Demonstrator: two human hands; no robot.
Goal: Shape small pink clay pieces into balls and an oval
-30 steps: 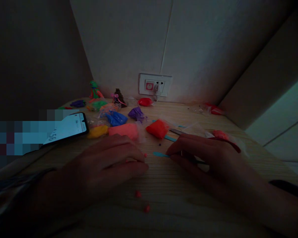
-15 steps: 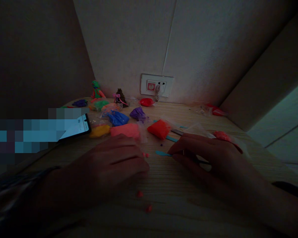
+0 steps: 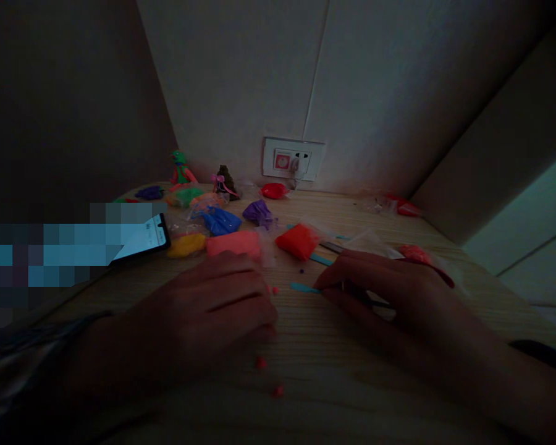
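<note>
Can make out only marks too small to read on the lit screen of a black-edged phone point(image 3: 141, 240), lying at the left of the pale wood-grained bench point(image 3: 333, 364). Sees clay-like lumps in clear plastic wrapping: beside the phone, a yellow packet point(image 3: 186, 246); next to that, a flat pink packet point(image 3: 234, 244); behind these, a crumpled blue packet point(image 3: 220, 220) and a green packet point(image 3: 188, 197); farther right, a crumpled purple packet point(image 3: 258, 213) and a plump orange-red packet point(image 3: 298, 241); near the wall, a small bright-red packet point(image 3: 274, 190); behind the right hand point(image 3: 412, 303), a coral-coloured packet point(image 3: 416, 253).

Holds a thin, flat, light-blue tool point(image 3: 303, 287) in the right hand, thumb and fingers clamped on it, blue end pointing left, low over the bench. Cannot tell whether that end touches the wood.

Rests the left hand point(image 3: 213, 303) palm down, fingers curled and close together; cannot tell whether anything is pinched beneath. Finds a small round pink ball point(image 3: 275, 290) just beside those fingers, between them and the tool, and a tiny dark bead point(image 3: 301, 271) just behind the tool. Sees, nearer the front edge, one small reddish lump point(image 3: 260, 363) and, just beside it, a second reddish lump point(image 3: 278, 390).
</note>
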